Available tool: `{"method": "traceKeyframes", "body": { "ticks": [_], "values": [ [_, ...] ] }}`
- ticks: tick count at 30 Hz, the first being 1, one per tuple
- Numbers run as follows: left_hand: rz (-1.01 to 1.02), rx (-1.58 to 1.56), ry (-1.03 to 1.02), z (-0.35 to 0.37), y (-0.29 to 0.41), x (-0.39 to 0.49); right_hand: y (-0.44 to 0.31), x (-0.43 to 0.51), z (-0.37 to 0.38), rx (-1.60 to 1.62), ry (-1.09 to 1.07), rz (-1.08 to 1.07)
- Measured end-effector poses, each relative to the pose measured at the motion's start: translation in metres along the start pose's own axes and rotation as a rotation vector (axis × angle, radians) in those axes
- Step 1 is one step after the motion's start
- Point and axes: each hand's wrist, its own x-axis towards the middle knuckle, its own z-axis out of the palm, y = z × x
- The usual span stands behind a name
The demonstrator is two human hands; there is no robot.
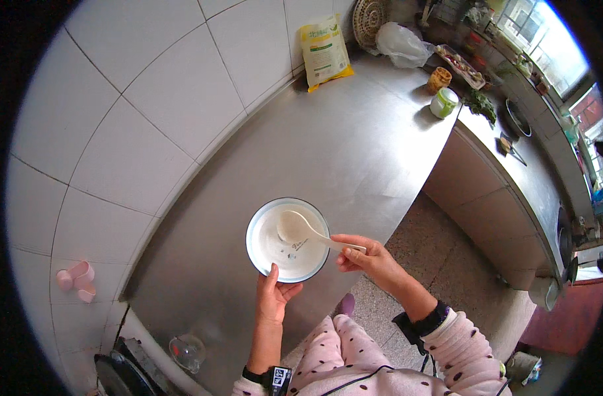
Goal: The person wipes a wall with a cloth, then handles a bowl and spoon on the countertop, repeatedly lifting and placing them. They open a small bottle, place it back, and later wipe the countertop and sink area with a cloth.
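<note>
A white bowl (265, 247) with a blue rim and a small printed motif is over the steel counter (301, 148). My left hand (274, 297) grips its near edge, thumb over the rim and fingers underneath. In my right hand (363, 257) is the handle of a pale spoon (312, 233). The spoon's head lies inside the bowl, left of the handle. Whether the bowl contains anything pale cannot be made out.
A yellow-and-white bag (327, 53) leans on the tiled wall. Further along stand a green-banded jar (444, 103), a brown jar (439, 79) and a plastic bag (404, 44). A clear glass vessel (187, 352) sits at lower left, near dark pans (120, 373). Pink holders (77, 280) hang on the wall.
</note>
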Motion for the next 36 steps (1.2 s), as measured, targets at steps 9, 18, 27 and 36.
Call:
{"method": "traceKeyframes", "body": {
  "ticks": [9,18,27,36],
  "values": [
    [-0.077,-0.073,0.026,-0.018,-0.009,0.021,0.019,0.01,0.001,0.154,0.044,0.066],
    [-0.082,-0.019,0.071,-0.027,-0.01,0.036,0.043,0.016,-0.001,0.296,0.062,-0.01],
    [-0.018,-0.019,-0.025,-0.03,-0.014,0.054,0.051,-0.041,-0.031,0.226,0.156,-0.069],
    [-0.048,0.004,-0.246,-0.029,-0.041,0.027,0.045,-0.222,-0.113,0.278,0.483,-0.247]
  ]
}}
